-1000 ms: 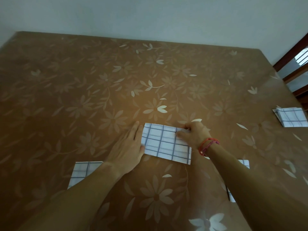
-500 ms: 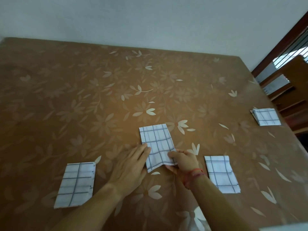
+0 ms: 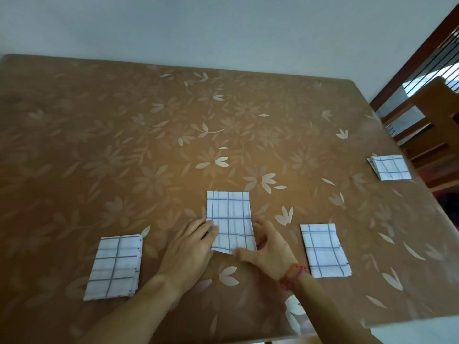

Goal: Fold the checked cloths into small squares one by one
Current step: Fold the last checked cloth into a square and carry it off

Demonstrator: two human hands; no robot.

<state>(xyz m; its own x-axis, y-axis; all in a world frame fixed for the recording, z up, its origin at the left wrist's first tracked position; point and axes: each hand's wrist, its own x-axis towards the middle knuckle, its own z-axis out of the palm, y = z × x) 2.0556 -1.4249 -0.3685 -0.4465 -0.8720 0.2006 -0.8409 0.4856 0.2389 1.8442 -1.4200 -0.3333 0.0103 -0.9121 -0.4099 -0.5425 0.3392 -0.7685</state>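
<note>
A white checked cloth [image 3: 229, 217], folded to a narrow rectangle, lies in the middle of the table with its long side pointing away from me. My left hand [image 3: 191, 247] lies flat beside it, straight fingertips touching the near left edge. My right hand [image 3: 269, 247] grips the near right corner: fingers curl at the right edge and the thumb reaches along the slightly lifted near edge. A second folded cloth [image 3: 114, 266] lies to the left and a third folded cloth [image 3: 324, 250] to the right, both apart from my hands.
The table [image 3: 124, 145] wears a brown flower-patterned cover. A small stack of folded checked squares [image 3: 390, 167] sits near the right edge. A wooden chair [image 3: 427, 120] stands beyond that edge. The table's near right corner is close to my right forearm.
The middle cloth has turned from lying crosswise to pointing away from me. Both hands have come to its near end. The view has shifted, showing the side cloths.
</note>
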